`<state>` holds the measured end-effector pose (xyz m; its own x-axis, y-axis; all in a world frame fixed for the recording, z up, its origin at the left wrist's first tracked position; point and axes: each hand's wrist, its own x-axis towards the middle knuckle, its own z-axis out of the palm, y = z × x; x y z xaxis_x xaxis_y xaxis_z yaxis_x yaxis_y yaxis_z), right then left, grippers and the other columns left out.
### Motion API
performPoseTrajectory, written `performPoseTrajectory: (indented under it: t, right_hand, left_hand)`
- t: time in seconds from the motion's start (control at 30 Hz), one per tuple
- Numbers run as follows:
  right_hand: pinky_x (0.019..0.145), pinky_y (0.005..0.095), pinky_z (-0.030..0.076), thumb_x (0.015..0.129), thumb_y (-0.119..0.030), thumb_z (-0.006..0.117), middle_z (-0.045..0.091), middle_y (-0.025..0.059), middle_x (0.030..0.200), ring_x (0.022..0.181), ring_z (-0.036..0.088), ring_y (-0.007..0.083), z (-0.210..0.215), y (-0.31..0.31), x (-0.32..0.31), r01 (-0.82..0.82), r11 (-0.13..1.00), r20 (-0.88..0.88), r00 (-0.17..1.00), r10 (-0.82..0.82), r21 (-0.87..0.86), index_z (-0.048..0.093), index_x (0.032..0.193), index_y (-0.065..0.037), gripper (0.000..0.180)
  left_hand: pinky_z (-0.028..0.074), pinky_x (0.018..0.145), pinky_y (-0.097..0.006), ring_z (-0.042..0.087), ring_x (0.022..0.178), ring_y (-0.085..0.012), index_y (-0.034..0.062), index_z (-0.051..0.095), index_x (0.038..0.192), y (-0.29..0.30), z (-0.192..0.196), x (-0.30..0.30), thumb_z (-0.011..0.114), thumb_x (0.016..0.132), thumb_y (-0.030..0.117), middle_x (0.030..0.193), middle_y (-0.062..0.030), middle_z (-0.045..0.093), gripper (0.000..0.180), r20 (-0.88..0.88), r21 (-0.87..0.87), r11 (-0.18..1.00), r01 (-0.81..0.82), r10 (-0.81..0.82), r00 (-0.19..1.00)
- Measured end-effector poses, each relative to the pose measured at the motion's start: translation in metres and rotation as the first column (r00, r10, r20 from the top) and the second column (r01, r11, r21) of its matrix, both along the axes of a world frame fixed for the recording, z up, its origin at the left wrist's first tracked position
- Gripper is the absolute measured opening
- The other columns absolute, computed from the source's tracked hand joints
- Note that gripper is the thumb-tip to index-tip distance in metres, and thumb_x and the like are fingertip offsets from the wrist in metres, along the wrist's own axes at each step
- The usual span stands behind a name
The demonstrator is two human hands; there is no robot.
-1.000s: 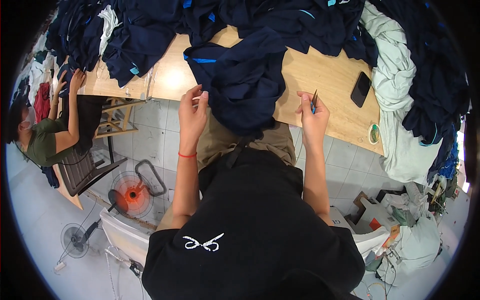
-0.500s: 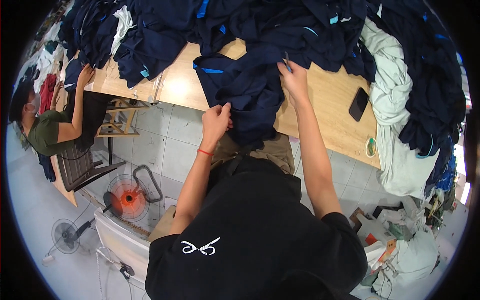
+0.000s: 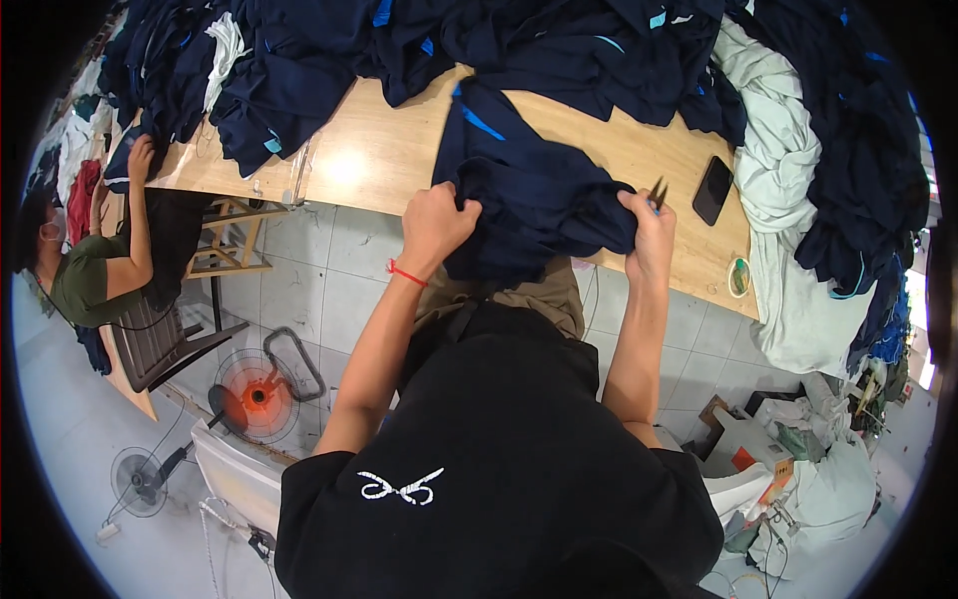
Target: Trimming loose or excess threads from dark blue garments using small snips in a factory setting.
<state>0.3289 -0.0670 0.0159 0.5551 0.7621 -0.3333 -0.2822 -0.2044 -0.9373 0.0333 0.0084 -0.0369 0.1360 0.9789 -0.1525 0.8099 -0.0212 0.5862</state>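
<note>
A navy garment (image 3: 534, 200) with a bright blue strip lies partly on the light wooden table and hangs over its near edge toward my lap. My left hand (image 3: 436, 222), with a red string at the wrist, is closed on the garment's left side. My right hand (image 3: 651, 225) grips its right end and also holds a small pair of thread snips (image 3: 658, 193), blades pointing up and away. The cloth is stretched between both hands, its lower folds in front of my trousers. Part of the snips is hidden inside my fingers.
Piles of navy garments (image 3: 559, 50) cover the table's far side. At right lie a black phone (image 3: 713, 190), a small round dish (image 3: 738, 278) and draped pale cloth (image 3: 778, 150). A co-worker (image 3: 105, 270) sits at left, handling dark cloth. Fans (image 3: 257, 396) stand behind, lower left.
My right hand has moved right and nearer to me, pulling the garment's right end along. My left hand has shifted slightly right. The garment's blue-stripped part has swung right.
</note>
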Motion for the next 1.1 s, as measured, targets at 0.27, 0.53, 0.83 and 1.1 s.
performPoseTrajectory:
  t: [0.27, 0.53, 0.83, 1.1]
  right_hand:
    - [0.077, 0.0372, 0.061, 0.093, -0.013, 0.074, 0.076, 0.0084, 0.093, 0.082, 0.074, 0.0224, 0.031, -0.014, 0.012, 0.103, 0.991, -0.569, 0.811, -0.136, -0.090, 0.072, 0.096, -0.005, 0.008]
    - [0.091, 0.0498, 0.063, 0.102, -0.024, 0.067, 0.080, 0.0181, 0.112, 0.100, 0.078, 0.0353, 0.068, -0.035, 0.044, 0.111, 0.987, -0.725, 0.688, 0.010, 0.118, 0.076, 0.109, 0.000, 0.027]
    - [0.090, 0.0485, 0.063, 0.109, -0.023, 0.059, 0.081, 0.0175, 0.106, 0.097, 0.079, 0.0327, 0.103, -0.057, 0.062, 0.172, 0.944, -0.623, 0.781, 0.045, 0.283, 0.075, 0.106, 0.001, 0.029]
    - [0.098, 0.0517, 0.061, 0.114, -0.030, 0.054, 0.079, 0.0210, 0.112, 0.106, 0.078, 0.0346, 0.134, -0.047, 0.046, 0.077, 0.937, -0.697, 0.689, 0.198, 0.341, 0.074, 0.110, 0.004, 0.039]
  left_hand:
    - [0.063, 0.084, -0.050, 0.077, 0.097, -0.0375, 0.0034, 0.073, 0.113, -0.022, -0.006, -0.024, 0.066, 0.108, 0.038, 0.108, -0.0126, 0.081, 0.035, 0.700, -0.712, 0.695, 0.104, 0.689, 0.186]
    - [0.056, 0.106, -0.051, 0.075, 0.110, -0.0346, 0.0011, 0.076, 0.112, -0.012, 0.086, -0.089, 0.060, 0.106, 0.026, 0.115, -0.0174, 0.080, 0.030, 0.631, -0.593, 0.769, 0.238, 0.627, -0.457]
    - [0.061, 0.096, -0.049, 0.078, 0.097, -0.0348, 0.0011, 0.075, 0.098, -0.007, 0.114, -0.118, 0.061, 0.104, 0.021, 0.102, -0.0185, 0.081, 0.026, 0.686, -0.549, 0.826, 0.129, 0.533, -0.495]
    - [0.058, 0.102, -0.050, 0.078, 0.100, -0.0355, 0.0003, 0.078, 0.102, 0.001, 0.110, -0.114, 0.056, 0.107, 0.025, 0.106, -0.0194, 0.081, 0.033, 0.652, -0.544, 0.821, 0.174, 0.543, -0.529]
